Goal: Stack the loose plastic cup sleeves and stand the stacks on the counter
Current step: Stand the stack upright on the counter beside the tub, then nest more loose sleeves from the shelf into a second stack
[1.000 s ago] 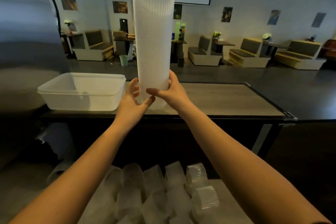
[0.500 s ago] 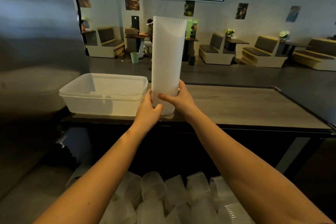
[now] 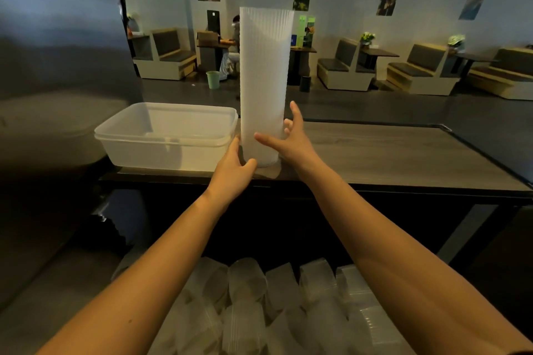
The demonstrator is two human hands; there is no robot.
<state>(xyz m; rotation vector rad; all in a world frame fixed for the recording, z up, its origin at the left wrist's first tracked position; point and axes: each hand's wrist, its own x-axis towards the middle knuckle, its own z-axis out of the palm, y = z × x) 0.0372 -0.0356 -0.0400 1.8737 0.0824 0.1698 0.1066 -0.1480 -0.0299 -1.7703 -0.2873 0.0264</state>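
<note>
A tall white ribbed stack of cup sleeves [image 3: 264, 81] stands upright on the dark wooden counter [image 3: 375, 153], near its front edge. My right hand [image 3: 291, 141] hovers just right of the stack's lower part with fingers spread, off the plastic. My left hand [image 3: 230, 173] is at the stack's base on the left. Its thumb and a straight finger lie against the bottom, and I cannot see any fingers behind the stack. Several loose clear cup sleeves [image 3: 259, 311] lie in a heap low down between my forearms.
A clear rectangular plastic container [image 3: 167, 135] sits on the counter directly left of the stack. A large dark metal surface [image 3: 57, 66] fills the left side. Beyond the counter are booth seats [image 3: 343, 72], tables and a seated person [image 3: 232, 49].
The stack has come down to rest on the counter. My right hand let go and spread its fingers. My left hand loosened its grip at the base.
</note>
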